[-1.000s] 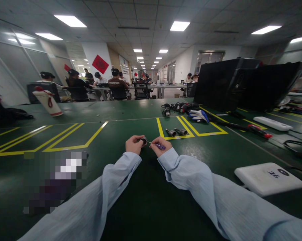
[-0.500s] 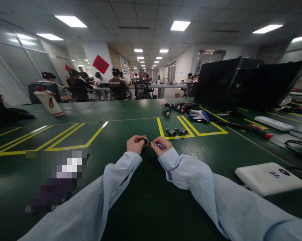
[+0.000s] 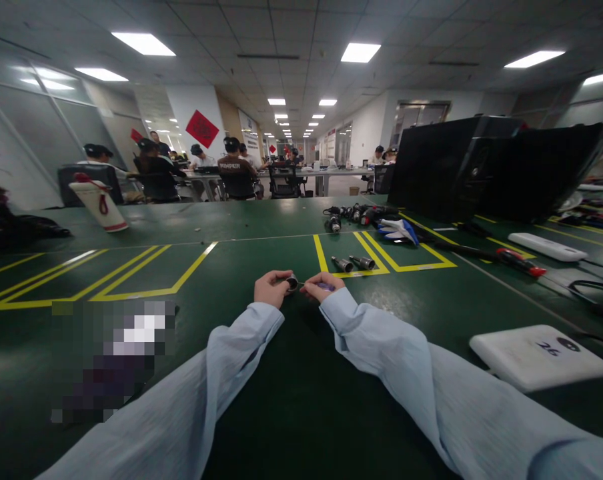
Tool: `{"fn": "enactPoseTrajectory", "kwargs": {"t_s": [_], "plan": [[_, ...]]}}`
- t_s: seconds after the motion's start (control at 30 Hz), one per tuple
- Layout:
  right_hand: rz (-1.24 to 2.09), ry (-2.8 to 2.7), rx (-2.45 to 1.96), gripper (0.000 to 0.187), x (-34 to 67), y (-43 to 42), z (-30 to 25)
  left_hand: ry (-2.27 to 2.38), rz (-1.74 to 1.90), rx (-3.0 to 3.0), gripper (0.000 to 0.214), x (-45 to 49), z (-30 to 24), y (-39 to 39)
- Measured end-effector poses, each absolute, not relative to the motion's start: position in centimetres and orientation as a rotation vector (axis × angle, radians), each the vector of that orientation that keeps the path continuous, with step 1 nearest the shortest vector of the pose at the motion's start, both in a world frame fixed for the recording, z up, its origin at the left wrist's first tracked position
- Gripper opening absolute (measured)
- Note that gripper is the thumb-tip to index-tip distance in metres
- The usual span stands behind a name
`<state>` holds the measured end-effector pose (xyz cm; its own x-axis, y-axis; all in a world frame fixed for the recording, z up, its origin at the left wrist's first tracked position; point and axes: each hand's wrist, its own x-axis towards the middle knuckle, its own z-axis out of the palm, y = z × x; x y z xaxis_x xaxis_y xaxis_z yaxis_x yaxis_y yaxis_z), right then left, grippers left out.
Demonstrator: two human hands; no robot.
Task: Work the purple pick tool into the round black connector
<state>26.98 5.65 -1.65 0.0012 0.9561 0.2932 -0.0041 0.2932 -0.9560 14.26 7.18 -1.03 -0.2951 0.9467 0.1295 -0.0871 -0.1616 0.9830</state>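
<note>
Pale blue cloth covers both my arms, which reach in from the near edge over a green table. My left hand is closed, fingers and thumb pinching a small metal cup just above the middle of the table, its hollow end towards the right. My right hand, just beside it, is closed too, fingers gathered round a slim tool with a purple handle. Its thin shaft points left at the cup's mouth; at this size I can't tell whether the tip goes inside or only meets the rim.

Beyond my right hand, two metal fittings lie side by side within yellow tape. Farther off are a jumble of dark tools and, to its right, a white-and-blue glove. On the right stand big black cases, with a red-and-black tool and a white power strip nearer; nearer again lies a white box marked 26. Left of me, pixel blocks hide a dark object, and a pale tumbler leans at the far left. At the far end, people sit at desks.
</note>
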Motion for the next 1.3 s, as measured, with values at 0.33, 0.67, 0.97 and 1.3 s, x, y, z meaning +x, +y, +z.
{"fn": "enactPoseTrajectory", "kwargs": {"t_s": [0.33,0.67,0.97,1.3], "plan": [[0.794,-1.388,-1.028,0.011,27.0,5.5,-1.6,1.232,1.572,1.052,0.027,14.1,-1.3,7.6],[1.222,-1.19,-0.94,0.014,27.2,6.2,-1.8,1.211,1.551,1.072,0.027,13.9,-1.5,7.8],[1.437,-1.037,-0.831,0.016,27.9,6.5,-1.2,1.134,1.405,1.394,0.056,13.6,-1.4,7.5],[1.529,-1.029,-0.796,0.016,28.1,6.7,-1.0,1.417,1.304,2.169,0.04,13.2,-0.6,7.1]]}}
